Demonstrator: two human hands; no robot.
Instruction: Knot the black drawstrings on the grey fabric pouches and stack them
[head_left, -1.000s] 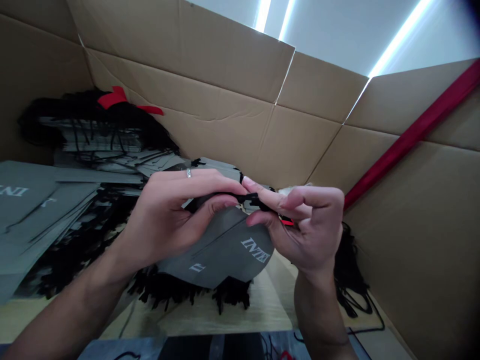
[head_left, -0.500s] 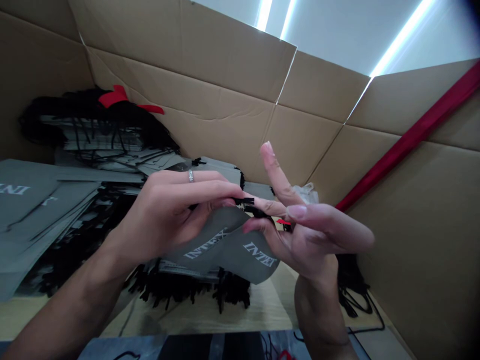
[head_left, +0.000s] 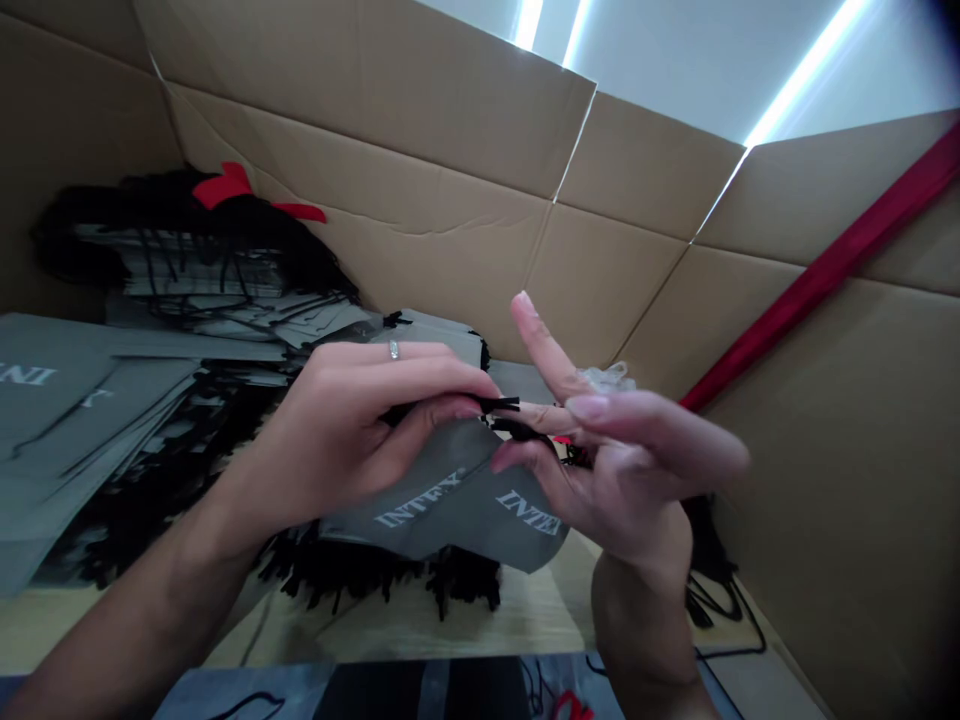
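Grey cloth (head_left: 480,500) hangs toward six o'clock from the middle, printed side showing.
The left hand (head_left: 367,420) pinches a black cord (head_left: 502,404) whose tip points to three o'clock; the right hand (head_left: 622,465) pinches a second cord (head_left: 525,431) tipped toward ten, other fingers lifted, perhaps to leave both ends exposed. The grey cloth droops toward six; its long axis, partly hidden, cannot be told.

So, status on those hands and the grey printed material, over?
Left hand pinching black strip end; right hand, black strip. INTEX-printed grey material just below. Nothing visibly blocking either grip; grey stack on the left.
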